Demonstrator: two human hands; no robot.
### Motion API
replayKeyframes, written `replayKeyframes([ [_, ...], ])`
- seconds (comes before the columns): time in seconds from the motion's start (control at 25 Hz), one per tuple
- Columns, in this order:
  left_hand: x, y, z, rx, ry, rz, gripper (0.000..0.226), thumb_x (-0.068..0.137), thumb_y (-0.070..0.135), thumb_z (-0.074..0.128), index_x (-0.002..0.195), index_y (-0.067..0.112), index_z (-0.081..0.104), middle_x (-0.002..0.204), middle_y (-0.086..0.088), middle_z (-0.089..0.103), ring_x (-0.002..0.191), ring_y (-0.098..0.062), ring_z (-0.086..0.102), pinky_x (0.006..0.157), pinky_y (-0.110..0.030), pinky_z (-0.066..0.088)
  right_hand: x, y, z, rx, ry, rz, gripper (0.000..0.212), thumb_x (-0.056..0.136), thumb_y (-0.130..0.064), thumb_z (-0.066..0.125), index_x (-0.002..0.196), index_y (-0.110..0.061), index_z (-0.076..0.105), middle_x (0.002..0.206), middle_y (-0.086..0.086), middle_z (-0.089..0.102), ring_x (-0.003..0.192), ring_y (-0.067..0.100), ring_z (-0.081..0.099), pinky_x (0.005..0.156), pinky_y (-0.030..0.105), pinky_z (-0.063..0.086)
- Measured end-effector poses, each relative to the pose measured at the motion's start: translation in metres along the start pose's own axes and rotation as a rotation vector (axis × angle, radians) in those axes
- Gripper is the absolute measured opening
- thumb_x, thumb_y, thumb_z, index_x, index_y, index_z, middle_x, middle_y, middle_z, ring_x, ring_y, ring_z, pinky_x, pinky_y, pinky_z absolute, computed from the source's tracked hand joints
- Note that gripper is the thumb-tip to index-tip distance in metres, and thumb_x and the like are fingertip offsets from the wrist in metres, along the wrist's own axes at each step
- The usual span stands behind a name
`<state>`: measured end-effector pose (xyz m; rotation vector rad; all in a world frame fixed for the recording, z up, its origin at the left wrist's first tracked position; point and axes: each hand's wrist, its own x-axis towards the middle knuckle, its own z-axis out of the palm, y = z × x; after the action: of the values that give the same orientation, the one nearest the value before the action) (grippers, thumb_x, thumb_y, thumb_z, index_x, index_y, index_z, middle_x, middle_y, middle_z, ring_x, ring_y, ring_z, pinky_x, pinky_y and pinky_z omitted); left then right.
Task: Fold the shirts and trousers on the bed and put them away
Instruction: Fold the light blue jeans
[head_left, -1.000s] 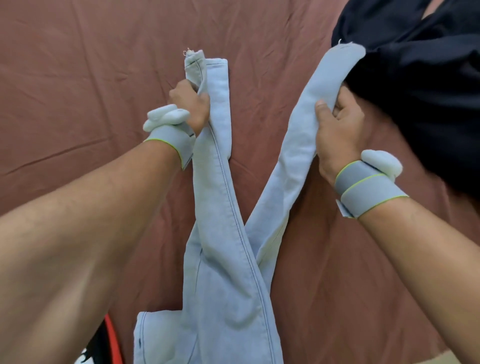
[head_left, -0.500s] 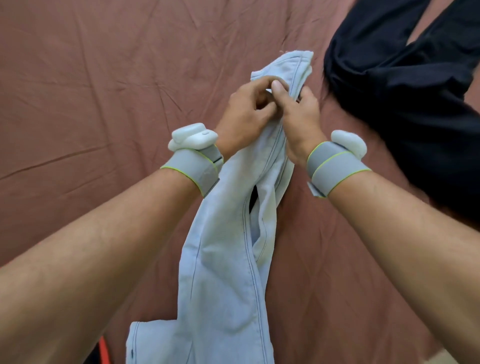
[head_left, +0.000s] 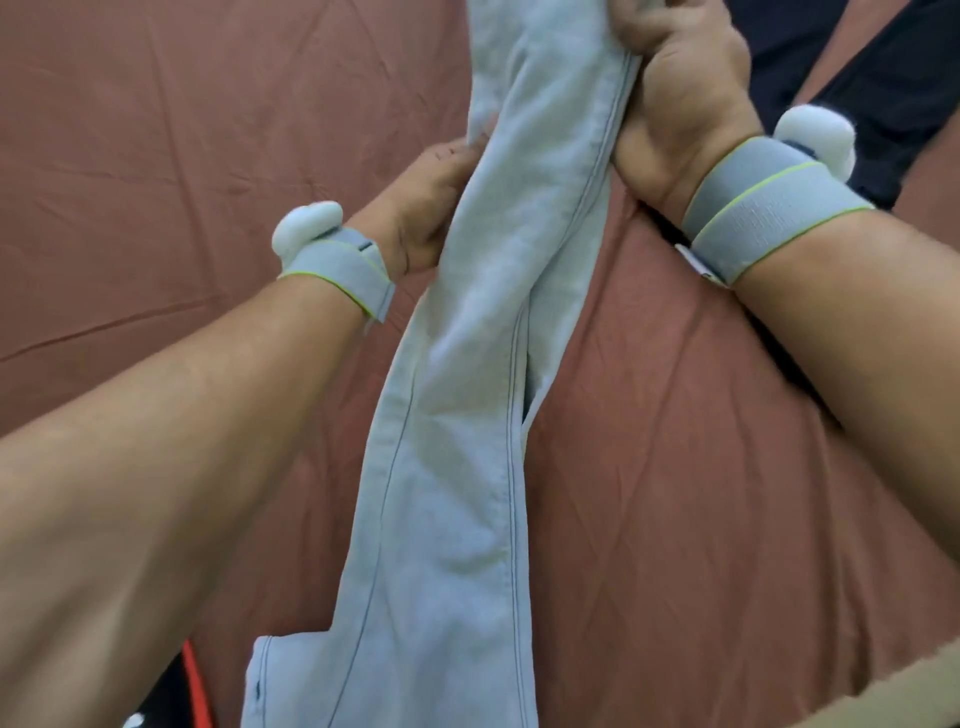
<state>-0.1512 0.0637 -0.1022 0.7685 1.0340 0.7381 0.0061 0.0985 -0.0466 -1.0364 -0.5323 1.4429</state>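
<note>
On the far left the brown bed sheet (head_left: 156, 156) lies wrinkled, and a small black and red object (head_left: 179, 691) of unclear kind peeks in at the bottom edge. Next comes the left hand (head_left: 426, 218), a grey wristband (head_left: 337, 270) on its wrist, its fingers curled round the left edge of the pale blue jeans (head_left: 467, 467) partway down the legs; half a second ago it pinched the hems up beside the other hand, so it has slid down the cloth. The jeans hang in the middle of the view, held up above the bed, with the two legs now laid one against the other where a second ago they were spread apart in a V, and the waist end running out at the bottom edge. The right hand (head_left: 680, 98) is clenched on the upper legs, near the top edge of the view, and the hems themselves are out of sight. To the right, a dark garment (head_left: 857, 78) lies on the bed, still unfolded. With the legs matched, the lengthwise fold looks done; the likely next step is doubling the jeans over, and the dark garment is yet to be handled.
</note>
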Motion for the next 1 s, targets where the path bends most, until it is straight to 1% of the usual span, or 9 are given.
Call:
replayKeyframes([
  [0.08, 0.024, 0.017, -0.008, 0.109, 0.185, 0.178, 0.033, 0.099, 0.017, 0.055, 0.121, -0.008, 0.059, 0.098, -0.011, 0.074, 0.089, -0.023, 0.071, 0.083, -0.039, 0.058, 0.026, -0.006, -0.015, -0.172, 0.244, -0.157, 0.028, 0.07, 0.01, 0.056, 0.097, 0.003, 0.055, 0.082, 0.02, 0.058, 0.073, 0.036, 0.058, 0.068, 0.046, 0.057],
  [0.16, 0.045, 0.033, -0.02, 0.295, 0.238, 0.297, 0.055, 0.094, 0.026, 0.063, 0.132, -0.009, 0.047, 0.114, -0.012, 0.07, 0.103, -0.023, 0.068, 0.089, -0.039, 0.055, 0.043, -0.01, -0.032, -0.485, 0.457, -0.191, 0.046, 0.075, 0.0, 0.056, 0.12, 0.004, 0.051, 0.093, 0.017, 0.058, 0.079, 0.026, 0.055, 0.073, 0.031, 0.052],
  [0.24, 0.047, 0.021, -0.043, 0.527, 0.23, 0.124, 0.087, 0.085, 0.051, 0.067, 0.146, 0.002, 0.03, 0.137, -0.01, 0.057, 0.12, -0.02, 0.058, 0.097, -0.033, 0.05, 0.026, 0.016, -0.05, -0.808, 0.416, -0.074, 0.06, 0.079, -0.016, 0.064, 0.134, -0.011, 0.042, 0.108, 0.002, 0.059, 0.095, 0.017, 0.055, 0.087, 0.024, 0.047],
  [0.36, -0.01, -0.059, -0.088, 0.659, 0.318, -0.181, 0.083, 0.075, 0.065, 0.072, 0.126, 0.006, 0.045, 0.113, -0.012, 0.065, 0.095, -0.016, 0.059, 0.081, -0.03, 0.054, -0.072, 0.098, -0.088, -1.028, 0.21, 0.172, 0.046, 0.076, -0.026, 0.071, 0.116, -0.017, 0.052, 0.09, -0.004, 0.056, 0.087, 0.018, 0.055, 0.08, 0.027, 0.044],
  [0.48, -0.07, -0.101, -0.097, 0.488, 0.385, -0.212, 0.057, 0.089, 0.032, 0.071, 0.133, 0.003, 0.048, 0.105, -0.007, 0.066, 0.079, -0.007, 0.065, 0.066, -0.019, 0.052, -0.146, 0.162, -0.097, -0.951, 0.196, 0.366, 0.018, 0.08, -0.016, 0.072, 0.093, -0.016, 0.06, 0.07, -0.003, 0.057, 0.068, 0.018, 0.055, 0.07, 0.032, 0.047],
  [0.6, -0.091, -0.104, -0.089, 0.366, 0.348, -0.246, 0.034, 0.096, 0.018, 0.062, 0.126, 0.003, 0.055, 0.099, -0.006, 0.07, 0.075, -0.006, 0.069, 0.062, -0.019, 0.055, -0.161, 0.169, -0.09, -0.946, 0.228, 0.269, 0.02, 0.079, -0.019, 0.074, 0.088, -0.016, 0.057, 0.067, -0.004, 0.052, 0.066, 0.017, 0.051, 0.064, 0.029, 0.042],
  [0.8, -0.115, -0.119, -0.086, 0.358, 0.297, -0.223, 0.028, 0.095, 0.011, 0.062, 0.121, 0.005, 0.055, 0.113, -0.012, 0.069, 0.1, -0.027, 0.069, 0.088, -0.042, 0.057, -0.154, 0.154, -0.073, -0.807, 0.069, 0.317, 0.034, 0.079, -0.019, 0.078, 0.103, -0.013, 0.055, 0.082, 0.003, 0.07, 0.071, 0.016, 0.064, 0.068, 0.029, 0.052],
  [0.92, -0.117, -0.12, -0.084, 0.376, 0.238, -0.089, 0.032, 0.094, 0.007, 0.063, 0.122, 0.016, 0.051, 0.118, -0.005, 0.065, 0.106, -0.021, 0.065, 0.09, -0.039, 0.056, -0.138, 0.145, -0.065, -0.52, 0.134, 0.26, 0.012, 0.088, -0.001, 0.065, 0.093, -0.009, 0.057, 0.083, 0.008, 0.068, 0.069, 0.017, 0.064, 0.066, 0.031, 0.054],
  [1.0, -0.122, -0.126, -0.085, 0.368, 0.2, -0.038, 0.042, 0.095, 0.005, 0.061, 0.131, 0.02, 0.047, 0.127, -0.005, 0.062, 0.113, -0.021, 0.063, 0.093, -0.038, 0.054, -0.14, 0.146, -0.071, -0.438, 0.142, 0.317, 0.008, 0.093, -0.005, 0.056, 0.092, -0.013, 0.055, 0.082, 0.007, 0.064, 0.068, 0.02, 0.061, 0.064, 0.034, 0.052],
])
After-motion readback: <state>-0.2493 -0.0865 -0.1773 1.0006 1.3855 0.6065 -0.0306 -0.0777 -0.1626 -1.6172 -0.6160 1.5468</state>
